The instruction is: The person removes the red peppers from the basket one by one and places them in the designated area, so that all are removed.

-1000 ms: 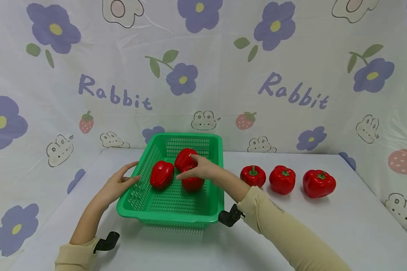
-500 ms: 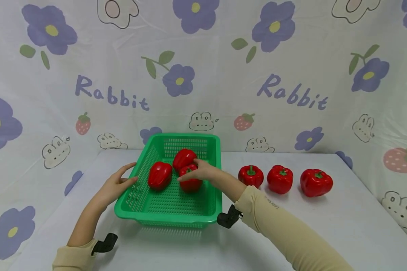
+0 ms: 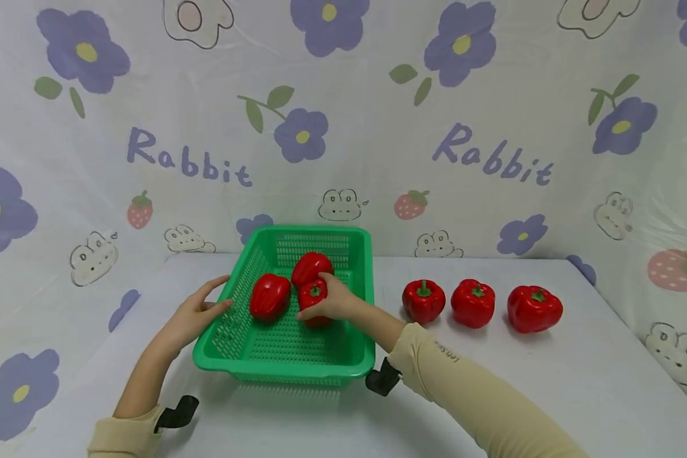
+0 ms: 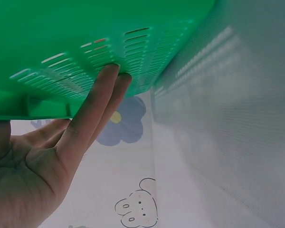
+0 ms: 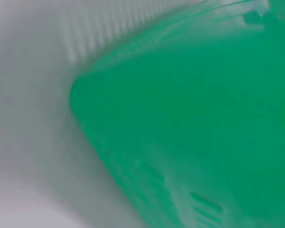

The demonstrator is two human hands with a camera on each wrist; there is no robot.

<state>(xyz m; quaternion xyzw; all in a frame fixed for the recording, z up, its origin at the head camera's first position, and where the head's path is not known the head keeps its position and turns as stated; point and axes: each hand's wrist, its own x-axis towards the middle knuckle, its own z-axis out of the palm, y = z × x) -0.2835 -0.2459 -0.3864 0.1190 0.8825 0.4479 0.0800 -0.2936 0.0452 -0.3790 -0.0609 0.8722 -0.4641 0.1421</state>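
A green plastic basket (image 3: pixel 283 367) with slotted walls stands on the white table. Its left rim is between the thumb and fingers of my left hand (image 3: pixel 191 318); in the left wrist view the fingers (image 4: pixel 97 97) lie against the outer wall. Inside the basket, my right hand (image 3: pixel 339 300) grips a red bell pepper (image 3: pixel 312 294), thumb at the near side and fingers at the far side. Another red bell pepper (image 3: pixel 311 268) lies right behind it, and a third pepper (image 3: pixel 270 298) rests to the left. The right wrist view shows only the basket's blurred outside corner (image 5: pixel 180 109).
On the table (image 3: pixel 549 394) right of the basket, three more red peppers stand in a row: a near one (image 3: pixel 423 301), a middle one (image 3: pixel 472 303) and an outer one (image 3: pixel 534 309). A patterned curtain (image 3: pixel 378 127) hangs behind the table.
My right hand has closed around the pepper and shifted it slightly left, its stem now showing more. The left hand stays at the rim.
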